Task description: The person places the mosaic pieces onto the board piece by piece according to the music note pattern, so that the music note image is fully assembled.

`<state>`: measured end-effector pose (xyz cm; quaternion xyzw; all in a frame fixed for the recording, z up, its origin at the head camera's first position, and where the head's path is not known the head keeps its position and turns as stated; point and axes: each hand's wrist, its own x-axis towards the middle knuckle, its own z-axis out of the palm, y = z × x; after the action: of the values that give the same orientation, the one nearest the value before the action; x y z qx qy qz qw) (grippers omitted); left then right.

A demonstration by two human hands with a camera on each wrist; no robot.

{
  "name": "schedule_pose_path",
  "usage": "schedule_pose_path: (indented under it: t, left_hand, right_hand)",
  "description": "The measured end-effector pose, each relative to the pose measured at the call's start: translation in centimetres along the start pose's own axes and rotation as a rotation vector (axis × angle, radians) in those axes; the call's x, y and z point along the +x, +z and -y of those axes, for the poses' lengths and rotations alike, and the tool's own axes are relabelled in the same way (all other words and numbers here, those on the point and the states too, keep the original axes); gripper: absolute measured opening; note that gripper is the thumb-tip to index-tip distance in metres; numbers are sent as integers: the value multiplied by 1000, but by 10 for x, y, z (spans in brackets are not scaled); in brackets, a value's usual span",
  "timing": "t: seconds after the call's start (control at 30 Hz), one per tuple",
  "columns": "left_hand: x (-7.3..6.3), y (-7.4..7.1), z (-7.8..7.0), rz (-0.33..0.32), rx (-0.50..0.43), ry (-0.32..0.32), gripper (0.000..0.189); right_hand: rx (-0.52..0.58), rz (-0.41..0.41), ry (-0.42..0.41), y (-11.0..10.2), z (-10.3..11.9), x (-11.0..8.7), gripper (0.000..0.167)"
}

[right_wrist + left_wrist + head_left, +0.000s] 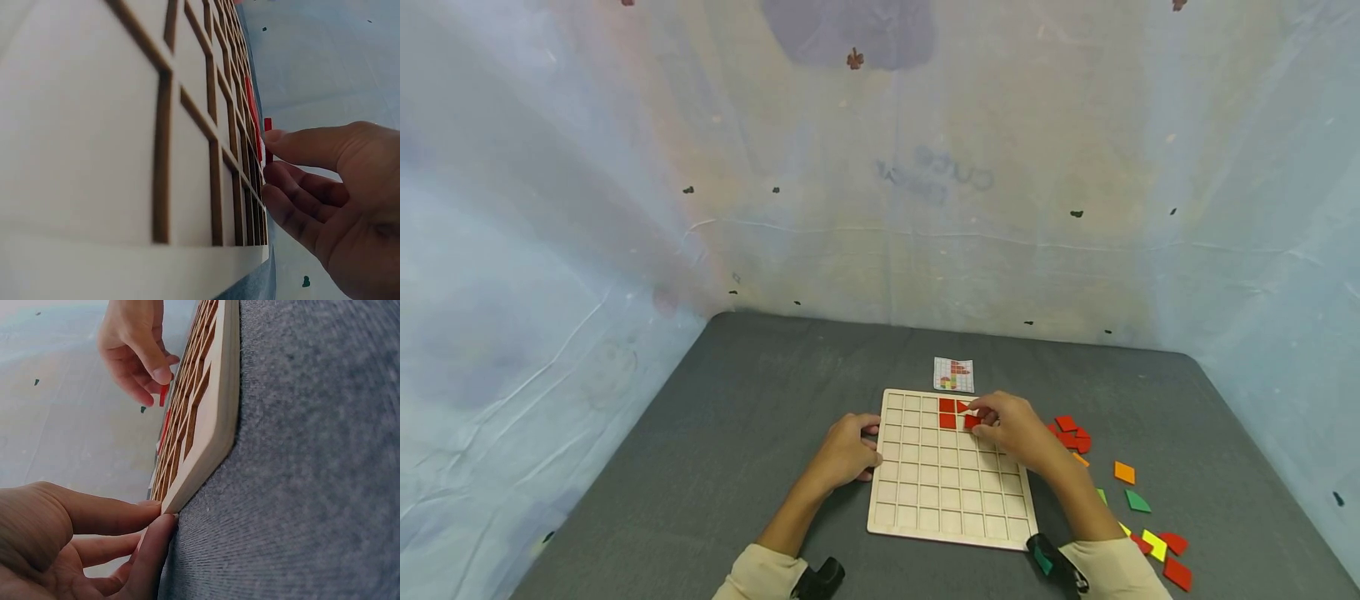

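A pale wooden grid board (928, 477) lies on the grey table. My left hand (842, 450) pinches its left edge between thumb and finger, seen close in the left wrist view (81, 544). Over the board's far right part, my right hand (1011, 425) holds a red square tile (972, 422) by its edges, thumb and fingertips on it. The right wrist view shows that tile (268, 125) edge-on, standing out from the grid surface. Two red squares (947, 421) sit in far cells, one behind the other, with a red triangular tile (962, 407) beside them near my right fingertips.
A small printed pattern card (953, 375) lies behind the board. Right of the board are several loose red tiles (1066, 423), an orange tile (1124, 472), a green quarter-round tile (1138, 501) and a yellow tile (1154, 545). Pale sheeting (880, 275) surrounds the table's back and sides.
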<state>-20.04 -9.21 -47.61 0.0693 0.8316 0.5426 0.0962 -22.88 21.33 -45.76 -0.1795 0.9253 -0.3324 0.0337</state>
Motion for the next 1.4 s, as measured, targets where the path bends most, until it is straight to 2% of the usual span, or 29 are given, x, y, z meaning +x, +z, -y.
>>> schedule_pose_path:
  t: [0.27, 0.63, 0.97, 1.4]
  left_hand:
    - [-1, 0, 0, 1, 4, -3, 64]
    - [0, 1, 0, -8, 8, 1, 63]
    - [1, 0, -1, -3, 4, -1, 63]
    - [2, 1, -1, 2, 10, -9, 63]
  right_hand:
    - [-36, 8, 7, 3, 2, 7, 32]
    - [-64, 15, -25, 4, 1, 11, 28]
    - [22, 36, -2, 4, 3, 10, 33]
    - [9, -36, -34, -7, 2, -1, 34]
